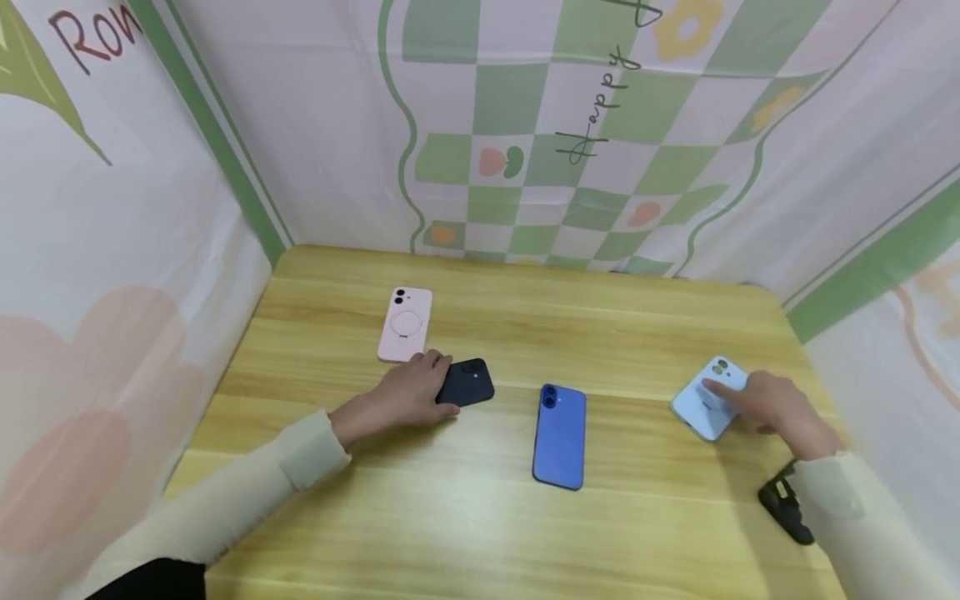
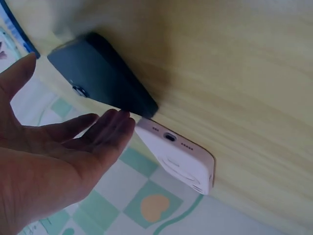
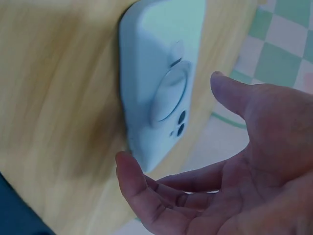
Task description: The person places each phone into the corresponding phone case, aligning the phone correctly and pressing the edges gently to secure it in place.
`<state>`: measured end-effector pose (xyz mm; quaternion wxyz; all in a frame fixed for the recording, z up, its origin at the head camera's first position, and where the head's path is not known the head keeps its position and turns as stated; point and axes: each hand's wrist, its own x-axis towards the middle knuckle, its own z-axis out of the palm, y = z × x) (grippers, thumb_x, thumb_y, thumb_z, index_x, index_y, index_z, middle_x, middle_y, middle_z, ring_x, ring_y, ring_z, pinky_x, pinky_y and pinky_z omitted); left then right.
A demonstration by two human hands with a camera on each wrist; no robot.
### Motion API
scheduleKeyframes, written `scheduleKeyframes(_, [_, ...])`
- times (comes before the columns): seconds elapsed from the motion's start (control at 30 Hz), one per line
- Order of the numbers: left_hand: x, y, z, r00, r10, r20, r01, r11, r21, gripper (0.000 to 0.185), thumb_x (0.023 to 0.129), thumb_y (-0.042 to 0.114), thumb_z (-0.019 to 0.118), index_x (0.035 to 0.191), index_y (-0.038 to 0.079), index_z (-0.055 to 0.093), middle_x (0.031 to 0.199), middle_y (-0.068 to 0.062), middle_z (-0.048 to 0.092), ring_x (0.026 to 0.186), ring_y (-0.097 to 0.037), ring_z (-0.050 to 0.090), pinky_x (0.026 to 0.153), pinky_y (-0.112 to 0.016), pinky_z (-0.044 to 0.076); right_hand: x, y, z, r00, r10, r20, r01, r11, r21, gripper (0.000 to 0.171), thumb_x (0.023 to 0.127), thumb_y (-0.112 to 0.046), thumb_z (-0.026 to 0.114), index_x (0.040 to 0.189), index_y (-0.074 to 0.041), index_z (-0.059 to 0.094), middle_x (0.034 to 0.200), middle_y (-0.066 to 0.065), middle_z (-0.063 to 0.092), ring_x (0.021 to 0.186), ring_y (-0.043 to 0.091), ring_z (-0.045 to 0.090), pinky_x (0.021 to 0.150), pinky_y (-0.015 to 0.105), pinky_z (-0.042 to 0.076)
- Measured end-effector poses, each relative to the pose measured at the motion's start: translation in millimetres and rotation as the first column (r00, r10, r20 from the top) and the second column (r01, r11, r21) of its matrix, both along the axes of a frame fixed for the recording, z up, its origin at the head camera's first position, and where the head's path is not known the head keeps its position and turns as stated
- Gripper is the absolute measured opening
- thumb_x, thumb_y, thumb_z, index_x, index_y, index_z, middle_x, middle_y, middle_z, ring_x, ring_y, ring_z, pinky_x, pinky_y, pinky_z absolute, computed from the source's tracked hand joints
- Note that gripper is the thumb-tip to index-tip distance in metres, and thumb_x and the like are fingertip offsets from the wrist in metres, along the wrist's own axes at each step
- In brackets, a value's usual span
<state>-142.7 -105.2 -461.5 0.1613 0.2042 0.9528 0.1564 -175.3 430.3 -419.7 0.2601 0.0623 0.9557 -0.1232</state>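
Reading "Happy" (image 1: 600, 104) behind hands (image 1: 411, 390)

We see a black phone (image 1: 467, 382) lying flat beside a pink-cased one (image 1: 405, 324), and a pale blue-cased phone (image 1: 708, 398) lying face-down, well apart.

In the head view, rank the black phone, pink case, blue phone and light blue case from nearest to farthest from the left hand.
1. black phone, under the left hand fingertips.
2. pink case, just beyond the hand.
3. blue phone, mid-table, to its right.
4. light blue case, far right, by the right hand.
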Motion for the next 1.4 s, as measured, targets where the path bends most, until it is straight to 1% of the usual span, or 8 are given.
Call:
scheduleKeyframes(0.3, [4.2, 5, -11.8, 0.994, -0.034, -0.104, 0.024, 0.996, -0.090, 0.091, 0.096, 0.050, 0.077, 0.156, -0.009, 0.042, 0.148, -0.028, 0.051, 0.131, -0.040, 0.052, 0.109, -0.050, 0.051, -2.1, 5, -15.9, 0.994, -0.111, 0.017, 0.112, 0.991, -0.071, 0.084, 0.100, -0.074, 0.049, 0.094, 0.010, 0.054, 0.074, 0.011, 0.054, 0.062, 0.021, 0.060, 0.059, 0.035, 0.059])
scheduleKeyframes(0.53, [5.2, 8, -16.4, 0.991, -0.007, -0.137, -0.004, 0.997, -0.083, 0.086, 0.095, 0.046, 0.079, 0.151, -0.011, 0.047, 0.141, -0.028, 0.053, 0.124, -0.039, 0.052, 0.103, -0.049, 0.053, -3.5, 1, -22.9, 0.997, -0.072, -0.010, 0.071, 0.996, -0.048, 0.081, 0.097, -0.076, 0.053, 0.087, 0.004, 0.056, 0.072, 0.011, 0.057, 0.059, 0.020, 0.059, 0.054, 0.031, 0.054])
scheduleKeyframes(0.7, [5.1, 7, -17.1, 0.988, -0.004, -0.154, -0.009, 0.997, -0.078, 0.078, 0.095, 0.044, 0.080, 0.144, -0.011, 0.054, 0.133, -0.026, 0.055, 0.117, -0.037, 0.053, 0.097, -0.048, 0.055, -10.0, -2, -24.5, 1.000, -0.029, -0.011, 0.028, 0.997, -0.073, 0.075, 0.097, -0.068, 0.062, 0.089, 0.006, 0.056, 0.073, 0.012, 0.058, 0.060, 0.020, 0.059, 0.056, 0.032, 0.054])
scheduleKeyframes(0.8, [5.1, 7, -16.3, 0.988, 0.010, -0.156, -0.020, 0.998, -0.059, 0.074, 0.093, 0.043, 0.082, 0.137, -0.011, 0.059, 0.125, -0.024, 0.057, 0.110, -0.035, 0.053, 0.092, -0.047, 0.055, -14.9, -6, -23.9, 1.000, -0.001, -0.027, -0.001, 0.997, -0.073, 0.075, 0.097, -0.061, 0.067, 0.094, 0.013, 0.056, 0.076, 0.016, 0.059, 0.064, 0.022, 0.059, 0.058, 0.033, 0.055])
scheduleKeyframes(1.0, [3.1, 7, -13.8, 0.989, 0.049, -0.138, -0.050, 0.999, -0.002, 0.080, 0.086, 0.042, 0.089, 0.134, -0.011, 0.055, 0.117, -0.021, 0.058, 0.103, -0.032, 0.055, 0.085, -0.044, 0.056, -21.2, -12, -22.6, 0.993, 0.020, -0.118, -0.022, 1.000, -0.015, 0.093, 0.093, -0.051, 0.076, 0.116, 0.034, 0.046, 0.094, 0.037, 0.059, 0.081, 0.038, 0.057, 0.069, 0.044, 0.054])
scheduleKeyframes(1.1, [0.0, 7, -13.6, 0.989, 0.062, -0.132, -0.058, 0.998, 0.031, 0.081, 0.082, 0.041, 0.093, 0.133, -0.007, 0.052, 0.114, -0.018, 0.062, 0.098, -0.028, 0.060, 0.078, -0.040, 0.057, -21.9, -13, -21.8, 0.983, -0.004, -0.181, -0.002, 0.999, -0.032, 0.086, 0.090, -0.042, 0.081, 0.115, 0.034, 0.047, 0.093, 0.039, 0.060, 0.081, 0.040, 0.058, 0.069, 0.046, 0.056])
scheduleKeyframes(1.2, [-2.4, 7, -13.5, 0.990, 0.076, -0.121, -0.069, 0.996, 0.059, 0.080, 0.078, 0.040, 0.096, 0.129, -0.002, 0.052, 0.109, -0.015, 0.066, 0.091, -0.026, 0.065, 0.071, -0.039, 0.058, -22.9, -13, -18.9, 0.968, -0.010, -0.253, -0.010, 0.997, -0.077, 0.068, 0.089, -0.029, 0.082, 0.112, 0.028, 0.054, 0.089, 0.034, 0.063, 0.077, 0.036, 0.061, 0.063, 0.038, 0.055])
scheduleKeyframes(1.4, [-3.7, 5, -13.4, 0.995, 0.081, -0.052, -0.076, 0.994, 0.084, 0.084, 0.077, 0.041, 0.097, 0.138, -0.001, 0.057, 0.119, -0.014, 0.068, 0.097, -0.024, 0.065, 0.081, -0.042, 0.060, -23.1, -21, -9.0, 0.968, -0.063, -0.241, 0.012, 0.978, -0.209, 0.057, 0.094, -0.017, 0.075, 0.125, 0.025, 0.052, 0.114, 0.045, 0.062, 0.090, 0.041, 0.067, 0.068, 0.036, 0.060])
